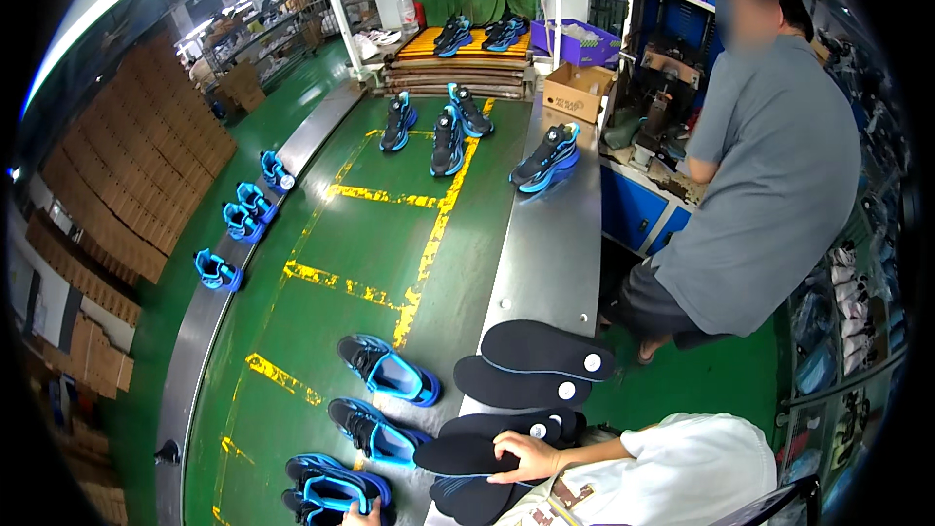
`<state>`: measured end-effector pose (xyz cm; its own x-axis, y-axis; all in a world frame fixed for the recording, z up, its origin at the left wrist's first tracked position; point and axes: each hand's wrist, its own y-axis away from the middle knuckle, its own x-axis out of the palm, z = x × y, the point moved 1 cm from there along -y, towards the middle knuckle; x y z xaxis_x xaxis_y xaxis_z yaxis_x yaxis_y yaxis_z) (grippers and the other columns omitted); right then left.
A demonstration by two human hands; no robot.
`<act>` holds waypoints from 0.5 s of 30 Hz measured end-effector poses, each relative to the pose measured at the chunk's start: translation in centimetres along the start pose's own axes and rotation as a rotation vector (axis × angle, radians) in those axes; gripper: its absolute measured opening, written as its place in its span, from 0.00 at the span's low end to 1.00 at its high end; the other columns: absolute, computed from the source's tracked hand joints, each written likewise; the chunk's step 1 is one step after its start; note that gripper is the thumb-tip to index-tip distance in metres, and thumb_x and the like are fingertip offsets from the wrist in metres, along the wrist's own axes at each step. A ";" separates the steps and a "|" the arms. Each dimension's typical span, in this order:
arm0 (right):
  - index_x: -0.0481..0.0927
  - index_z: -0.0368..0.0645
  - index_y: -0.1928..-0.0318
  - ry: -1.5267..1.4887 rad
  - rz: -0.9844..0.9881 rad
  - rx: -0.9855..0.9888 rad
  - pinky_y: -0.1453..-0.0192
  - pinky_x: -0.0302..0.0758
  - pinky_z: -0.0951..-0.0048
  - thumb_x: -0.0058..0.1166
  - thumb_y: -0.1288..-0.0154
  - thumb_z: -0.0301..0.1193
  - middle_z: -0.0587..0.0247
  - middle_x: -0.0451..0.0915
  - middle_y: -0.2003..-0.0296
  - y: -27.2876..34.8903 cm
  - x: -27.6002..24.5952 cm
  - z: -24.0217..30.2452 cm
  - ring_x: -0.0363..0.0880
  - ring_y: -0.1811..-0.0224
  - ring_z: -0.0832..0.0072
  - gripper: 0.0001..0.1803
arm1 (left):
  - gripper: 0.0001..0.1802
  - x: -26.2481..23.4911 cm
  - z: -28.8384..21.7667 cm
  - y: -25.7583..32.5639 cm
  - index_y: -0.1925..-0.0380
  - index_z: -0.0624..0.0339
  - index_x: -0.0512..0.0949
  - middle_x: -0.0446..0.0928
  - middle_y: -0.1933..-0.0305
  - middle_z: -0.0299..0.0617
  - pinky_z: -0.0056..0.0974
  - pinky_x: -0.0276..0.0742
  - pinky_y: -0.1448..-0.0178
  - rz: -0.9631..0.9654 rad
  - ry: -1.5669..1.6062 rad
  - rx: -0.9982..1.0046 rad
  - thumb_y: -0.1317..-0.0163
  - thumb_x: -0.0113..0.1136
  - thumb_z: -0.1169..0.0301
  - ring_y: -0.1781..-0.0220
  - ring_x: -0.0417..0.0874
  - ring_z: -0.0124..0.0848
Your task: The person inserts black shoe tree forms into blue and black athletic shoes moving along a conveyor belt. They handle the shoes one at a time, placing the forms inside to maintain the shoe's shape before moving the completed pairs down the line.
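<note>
Low in the view, my left hand (363, 513) is partly cut off by the lower edge. Its fingers close over the blue collar of a black and blue sneaker (336, 489). To the right, my right hand (526, 455) grips the edge of a black insole (456, 456) between thumb and fingers. More insoles lie under and behind it on the metal ledge, including a pair (531, 380) with round white stickers. Just beyond my left hand, two open sneakers (375, 429) (390, 370) rest on the green belt with their openings toward me.
Farther along the green belt (380, 244) stand several black sneakers (446, 141). Another sneaker (547, 158) sits on the right metal ledge, near a cardboard box (577, 93). Blue shoes (243, 219) line the left rail. A co-worker (769, 166) in grey stands at a machine on the right.
</note>
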<state>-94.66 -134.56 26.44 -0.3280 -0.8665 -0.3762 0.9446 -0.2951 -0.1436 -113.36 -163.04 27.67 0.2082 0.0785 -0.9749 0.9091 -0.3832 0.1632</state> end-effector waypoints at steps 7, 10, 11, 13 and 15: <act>0.67 0.43 0.71 -0.018 -0.024 -0.023 0.64 0.71 0.73 0.65 0.58 0.40 0.58 0.68 0.62 0.2 -0.1 -0.7 0.72 0.64 0.66 0.21 | 0.34 1.1 -5.2 -3.7 0.50 0.54 0.68 0.69 0.52 0.53 0.45 0.67 0.50 -0.021 -0.018 0.077 0.52 0.53 0.44 0.52 0.70 0.48; 0.68 0.41 0.69 -0.134 0.091 0.155 0.53 0.62 0.71 0.61 0.54 0.40 0.54 0.65 0.62 0.2 -0.6 -0.4 0.65 0.60 0.65 0.20 | 0.34 1.4 -6.0 -4.7 0.51 0.54 0.68 0.70 0.52 0.53 0.45 0.68 0.51 -0.014 -0.028 0.060 0.53 0.53 0.43 0.52 0.70 0.48; 0.66 0.41 0.72 -0.140 0.001 -0.026 0.59 0.65 0.70 0.58 0.51 0.37 0.54 0.65 0.68 -0.1 -0.8 -0.2 0.66 0.63 0.64 0.17 | 0.34 1.4 -6.0 -5.0 0.51 0.54 0.68 0.70 0.52 0.53 0.45 0.68 0.51 -0.014 -0.035 0.052 0.53 0.53 0.43 0.52 0.71 0.48; 0.65 0.41 0.68 -0.202 -0.001 -0.007 0.58 0.65 0.71 0.57 0.52 0.40 0.55 0.66 0.66 -1.0 -2.3 -0.8 0.66 0.62 0.65 0.19 | 0.34 1.8 -6.3 -5.5 0.51 0.54 0.69 0.70 0.52 0.52 0.45 0.68 0.51 -0.011 -0.049 0.034 0.53 0.53 0.43 0.52 0.71 0.48; 0.65 0.40 0.64 -0.251 -0.038 0.042 0.57 0.65 0.73 0.55 0.52 0.43 0.56 0.67 0.65 -2.7 -4.4 -1.9 0.66 0.61 0.67 0.22 | 0.34 1.6 -6.0 -5.7 0.52 0.54 0.69 0.70 0.52 0.52 0.45 0.68 0.51 -0.007 -0.060 0.011 0.54 0.53 0.42 0.52 0.71 0.48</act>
<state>-95.81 -129.21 26.71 -0.3544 -0.9258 -0.1315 0.9332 -0.3411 -0.1130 -116.05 -155.20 26.06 0.1797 0.0262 -0.9834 0.9064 -0.3929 0.1552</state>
